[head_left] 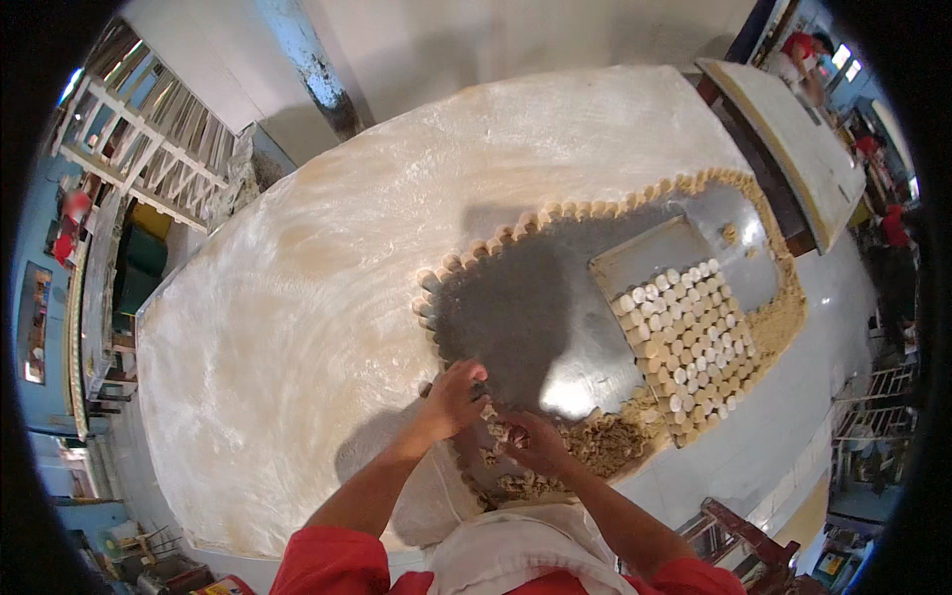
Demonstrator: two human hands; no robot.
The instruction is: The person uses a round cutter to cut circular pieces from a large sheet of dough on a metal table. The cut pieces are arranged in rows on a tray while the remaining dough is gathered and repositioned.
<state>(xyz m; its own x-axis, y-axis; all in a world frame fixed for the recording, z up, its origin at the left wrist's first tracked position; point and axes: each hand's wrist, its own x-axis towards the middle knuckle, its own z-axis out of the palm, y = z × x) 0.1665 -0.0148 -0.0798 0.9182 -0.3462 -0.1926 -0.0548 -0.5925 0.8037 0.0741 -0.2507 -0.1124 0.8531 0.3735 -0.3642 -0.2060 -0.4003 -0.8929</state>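
A wide floured sheet of dough [288,288] covers most of the table, its near-right edge scalloped by round cuts. At that edge my left hand [451,402] is closed, with a small dark thing at its fingertips that I cannot make out. Just to its right, my right hand [535,445] has curled fingers beside crumbly dough scraps [607,443]; what lies in its fingers is partly hidden. Further right, a metal tray [635,253] bears rows of small thick dough rounds [684,342].
Bare grey tabletop [506,307] shows between dough and tray. More scraps [778,312] line the table's right edge. A second table [783,139] stands at the far right, a wooden rack [144,149] at the far left. Other people are in the background.
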